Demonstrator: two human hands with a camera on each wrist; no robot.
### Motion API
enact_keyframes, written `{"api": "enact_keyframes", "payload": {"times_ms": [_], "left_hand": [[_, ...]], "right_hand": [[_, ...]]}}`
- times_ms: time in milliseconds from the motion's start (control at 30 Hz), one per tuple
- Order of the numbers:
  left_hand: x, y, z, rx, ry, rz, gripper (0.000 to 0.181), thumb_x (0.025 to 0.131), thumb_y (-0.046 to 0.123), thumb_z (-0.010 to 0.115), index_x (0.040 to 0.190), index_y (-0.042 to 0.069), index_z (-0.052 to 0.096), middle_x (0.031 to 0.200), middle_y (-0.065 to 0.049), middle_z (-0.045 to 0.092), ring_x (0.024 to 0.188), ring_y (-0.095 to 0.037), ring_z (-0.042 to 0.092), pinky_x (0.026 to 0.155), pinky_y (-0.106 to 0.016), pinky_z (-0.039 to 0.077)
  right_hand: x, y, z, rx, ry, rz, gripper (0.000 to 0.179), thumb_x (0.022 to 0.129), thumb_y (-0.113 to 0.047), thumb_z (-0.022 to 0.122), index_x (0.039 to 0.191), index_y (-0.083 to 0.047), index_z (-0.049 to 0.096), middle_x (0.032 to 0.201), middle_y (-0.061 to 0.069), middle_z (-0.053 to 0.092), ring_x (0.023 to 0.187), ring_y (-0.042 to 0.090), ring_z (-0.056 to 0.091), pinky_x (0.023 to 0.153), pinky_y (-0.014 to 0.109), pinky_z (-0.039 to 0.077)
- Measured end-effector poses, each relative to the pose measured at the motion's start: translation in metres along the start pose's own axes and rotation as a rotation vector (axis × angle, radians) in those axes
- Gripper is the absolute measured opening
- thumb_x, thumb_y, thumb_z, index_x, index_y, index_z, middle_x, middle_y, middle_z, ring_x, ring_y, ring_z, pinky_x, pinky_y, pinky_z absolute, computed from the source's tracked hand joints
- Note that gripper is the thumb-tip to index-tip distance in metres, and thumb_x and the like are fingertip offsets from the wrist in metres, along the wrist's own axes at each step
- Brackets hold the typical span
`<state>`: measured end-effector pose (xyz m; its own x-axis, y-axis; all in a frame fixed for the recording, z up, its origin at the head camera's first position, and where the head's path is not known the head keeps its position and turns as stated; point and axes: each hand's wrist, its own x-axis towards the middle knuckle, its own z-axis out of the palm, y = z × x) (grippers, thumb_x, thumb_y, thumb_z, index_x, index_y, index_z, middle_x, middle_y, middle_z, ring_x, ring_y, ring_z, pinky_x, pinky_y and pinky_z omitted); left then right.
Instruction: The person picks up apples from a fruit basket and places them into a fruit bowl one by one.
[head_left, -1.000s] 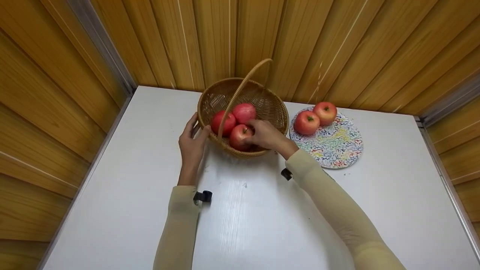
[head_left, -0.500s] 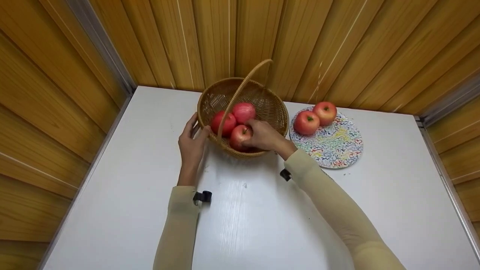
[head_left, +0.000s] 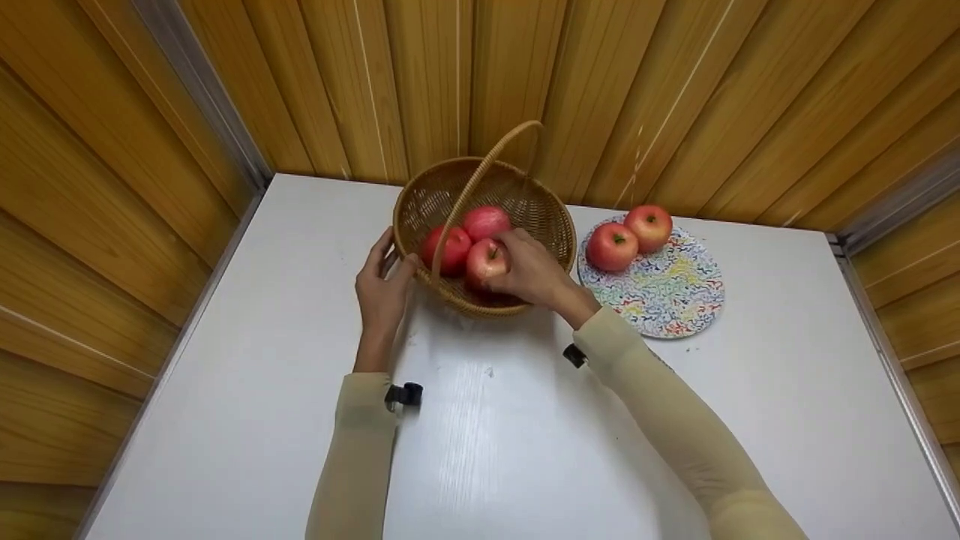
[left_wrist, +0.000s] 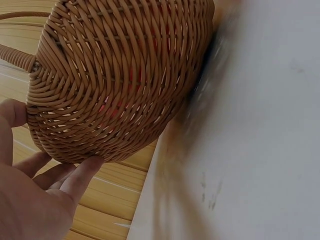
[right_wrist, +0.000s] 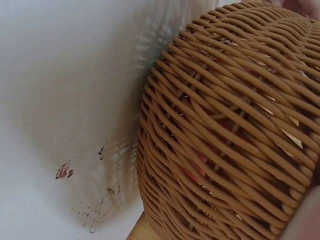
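A brown wicker basket with an arched handle stands at the back of the table, holding three red apples. My left hand holds its left side, thumb at the rim and fingers against the outer weave, as the left wrist view shows. Inside the basket my right hand grips the front apple from the right; some fingertips are hidden behind it. Touching or close to that one are a red apple on the left and a pinker apple behind. In the right wrist view the basket's weave hides most of the right hand.
Right of the basket lies a round multicoloured patterned mat bearing two apples, one in front and one behind. A white table carries everything. Wood-plank walls rise at the back and sides.
The right hand has turned and shifted the front apple slightly up and to the right in the head view. The left hand and basket have barely moved.
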<state>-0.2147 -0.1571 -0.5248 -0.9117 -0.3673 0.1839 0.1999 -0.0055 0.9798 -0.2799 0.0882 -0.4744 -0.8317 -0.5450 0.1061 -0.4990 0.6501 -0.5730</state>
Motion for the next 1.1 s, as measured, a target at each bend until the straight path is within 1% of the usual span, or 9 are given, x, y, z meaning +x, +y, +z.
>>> {"api": "enact_keyframes", "payload": {"times_ms": [200,333,533,767,933,1100], "left_hand": [[0.001,-0.001,-0.001,-0.012,0.001,-0.014,0.057,0.101,0.015,0.073,0.155,0.012,0.056,0.156,-0.007,0.054,0.14,-0.025,0.055,0.102,-0.034,0.057],[0.001,-0.001,-0.001,-0.026,-0.001,-0.018,0.058,0.101,0.014,0.072,0.156,0.011,0.055,0.157,-0.009,0.053,0.141,-0.026,0.055,0.102,-0.034,0.057],[0.001,-0.001,-0.001,-0.028,0.004,-0.021,0.057,0.102,0.012,0.071,0.156,0.01,0.055,0.156,-0.009,0.053,0.141,-0.026,0.055,0.103,-0.033,0.056],[0.0,-0.002,-0.002,-0.036,-0.007,-0.031,0.056,0.103,0.017,0.069,0.157,0.014,0.054,0.157,-0.006,0.052,0.141,-0.023,0.054,0.106,-0.033,0.054],[0.0,-0.002,-0.002,-0.049,-0.011,-0.035,0.057,0.103,0.015,0.069,0.157,0.013,0.053,0.158,-0.007,0.051,0.142,-0.023,0.053,0.107,-0.033,0.054],[0.0,-0.003,-0.002,-0.038,-0.002,-0.034,0.056,0.103,0.012,0.068,0.157,0.011,0.052,0.157,-0.008,0.052,0.141,-0.023,0.054,0.106,-0.032,0.054]], "right_hand": [[-0.006,0.001,-0.005,0.044,0.072,0.024,0.076,0.084,-0.022,0.09,0.146,0.005,0.056,0.132,0.022,0.058,0.119,0.035,0.059,0.106,0.046,0.05],[-0.011,0.003,-0.008,0.077,0.11,0.031,0.079,0.084,-0.022,0.09,0.149,0.004,0.054,0.135,0.021,0.057,0.122,0.034,0.058,0.107,0.045,0.049],[-0.019,0.006,-0.013,0.12,0.179,0.01,0.079,0.083,-0.018,0.09,0.15,0.004,0.054,0.137,0.022,0.056,0.124,0.034,0.057,0.107,0.047,0.049],[-0.026,0.009,-0.019,0.124,0.236,-0.02,0.083,0.084,-0.02,0.09,0.152,0.006,0.05,0.145,0.024,0.054,0.133,0.036,0.053,0.113,0.048,0.045],[-0.032,0.01,-0.022,0.155,0.263,-0.029,0.083,0.085,-0.021,0.09,0.153,0.004,0.05,0.146,0.022,0.054,0.133,0.034,0.054,0.113,0.048,0.045],[-0.039,0.012,-0.027,0.169,0.31,-0.066,0.081,0.085,-0.02,0.09,0.151,0.007,0.05,0.143,0.023,0.056,0.129,0.033,0.055,0.111,0.048,0.047]]}}
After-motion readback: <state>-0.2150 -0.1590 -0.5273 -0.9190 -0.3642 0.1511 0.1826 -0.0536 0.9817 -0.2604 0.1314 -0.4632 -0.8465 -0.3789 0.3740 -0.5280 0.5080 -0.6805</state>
